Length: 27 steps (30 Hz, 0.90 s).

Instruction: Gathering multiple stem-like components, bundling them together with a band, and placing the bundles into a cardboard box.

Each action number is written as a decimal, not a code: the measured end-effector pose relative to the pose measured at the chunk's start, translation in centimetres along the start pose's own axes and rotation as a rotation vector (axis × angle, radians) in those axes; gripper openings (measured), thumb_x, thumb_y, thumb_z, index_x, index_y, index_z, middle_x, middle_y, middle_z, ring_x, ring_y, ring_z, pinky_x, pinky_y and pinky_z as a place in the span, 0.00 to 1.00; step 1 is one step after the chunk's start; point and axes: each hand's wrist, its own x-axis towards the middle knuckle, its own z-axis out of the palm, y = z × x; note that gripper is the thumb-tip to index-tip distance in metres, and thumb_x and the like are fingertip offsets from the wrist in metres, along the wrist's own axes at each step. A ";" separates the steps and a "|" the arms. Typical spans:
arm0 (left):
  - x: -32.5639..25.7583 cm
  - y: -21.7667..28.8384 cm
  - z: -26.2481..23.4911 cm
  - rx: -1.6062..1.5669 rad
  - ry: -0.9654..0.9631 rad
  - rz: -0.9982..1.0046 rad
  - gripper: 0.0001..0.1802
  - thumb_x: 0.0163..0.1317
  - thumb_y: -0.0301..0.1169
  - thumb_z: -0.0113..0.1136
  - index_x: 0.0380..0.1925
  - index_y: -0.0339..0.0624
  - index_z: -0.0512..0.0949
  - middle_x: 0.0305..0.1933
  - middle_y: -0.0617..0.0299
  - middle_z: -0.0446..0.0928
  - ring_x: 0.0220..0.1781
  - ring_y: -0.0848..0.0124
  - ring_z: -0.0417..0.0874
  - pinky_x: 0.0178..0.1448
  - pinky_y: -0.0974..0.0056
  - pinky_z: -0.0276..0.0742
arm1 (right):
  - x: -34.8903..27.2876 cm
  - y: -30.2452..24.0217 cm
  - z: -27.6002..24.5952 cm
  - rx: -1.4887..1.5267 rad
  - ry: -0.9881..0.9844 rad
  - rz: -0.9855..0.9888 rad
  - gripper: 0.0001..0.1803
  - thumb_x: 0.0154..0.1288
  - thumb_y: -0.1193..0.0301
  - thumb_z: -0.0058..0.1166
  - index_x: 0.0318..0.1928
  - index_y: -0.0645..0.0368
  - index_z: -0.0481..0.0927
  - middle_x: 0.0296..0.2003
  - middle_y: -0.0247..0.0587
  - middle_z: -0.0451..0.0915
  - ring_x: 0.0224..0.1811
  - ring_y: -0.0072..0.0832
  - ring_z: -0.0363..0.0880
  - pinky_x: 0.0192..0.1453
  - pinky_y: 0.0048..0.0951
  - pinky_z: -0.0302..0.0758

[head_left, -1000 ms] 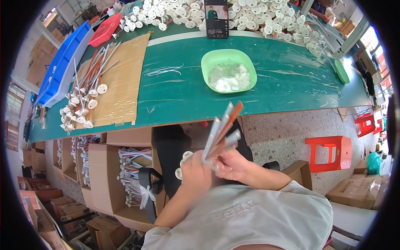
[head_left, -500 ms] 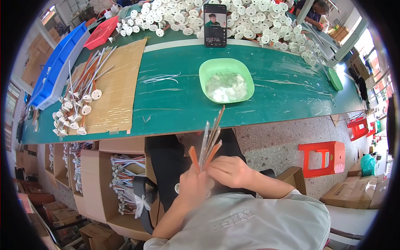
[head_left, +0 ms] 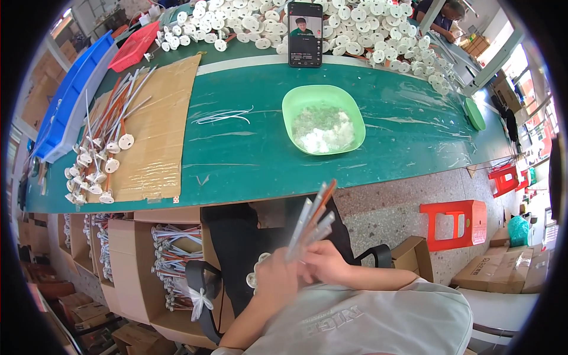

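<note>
In front of my lap I hold a bundle of orange and grey-white wires, its loose ends pointing up and away. My left hand is closed round its lower part, somewhat blurred. My right hand presses against the bundle's right side with curled fingers; its fingertips are partly hidden. White round discs show beside my left hand, low at the bundle's bottom end. On the table beyond, a light green bowl contains white and clear small material. Several thin white wires lie left of the bowl.
A phone stands before a heap of white disc parts. Similar wired parts lie on cardboard at left, beside a blue tray and red basket. Below are filled cartons; a red stool stands right.
Both hands and the bundle have come lower, nearer my body; the wire ends have swung slightly right and are now below the table edge in the picture. The view has shifted slightly.
</note>
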 end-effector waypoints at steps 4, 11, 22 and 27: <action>0.1 -0.6 0.2 0.074 0.033 -0.020 0.13 0.60 0.30 0.52 0.40 0.32 0.72 0.24 0.46 0.77 0.24 0.48 0.80 0.31 0.49 0.76 | 1.3 1.3 -0.5 -0.218 0.076 -0.398 0.12 0.51 0.78 0.61 0.38 0.67 0.81 0.35 0.49 0.81 0.34 0.38 0.82 0.33 0.32 0.80; 0.4 -0.6 0.1 -0.003 -0.002 -0.054 0.12 0.61 0.31 0.53 0.40 0.33 0.72 0.25 0.44 0.77 0.26 0.46 0.80 0.32 0.48 0.75 | 1.1 1.8 -0.6 -0.319 0.096 -0.623 0.10 0.49 0.83 0.62 0.35 0.69 0.81 0.33 0.46 0.81 0.29 0.37 0.83 0.28 0.32 0.81; 0.4 -0.3 -0.3 0.127 0.065 0.179 0.11 0.63 0.29 0.50 0.39 0.31 0.74 0.23 0.47 0.76 0.22 0.49 0.78 0.29 0.52 0.73 | -0.2 0.2 0.5 0.207 -0.069 0.286 0.07 0.62 0.77 0.58 0.40 0.67 0.81 0.32 0.42 0.81 0.27 0.26 0.80 0.29 0.23 0.76; 0.3 -1.1 -0.2 0.168 0.132 0.038 0.11 0.56 0.29 0.55 0.37 0.33 0.74 0.23 0.46 0.77 0.22 0.50 0.79 0.28 0.51 0.75 | -0.5 0.3 1.4 0.547 0.045 0.581 0.08 0.65 0.75 0.58 0.44 0.64 0.80 0.33 0.36 0.80 0.31 0.23 0.79 0.33 0.23 0.76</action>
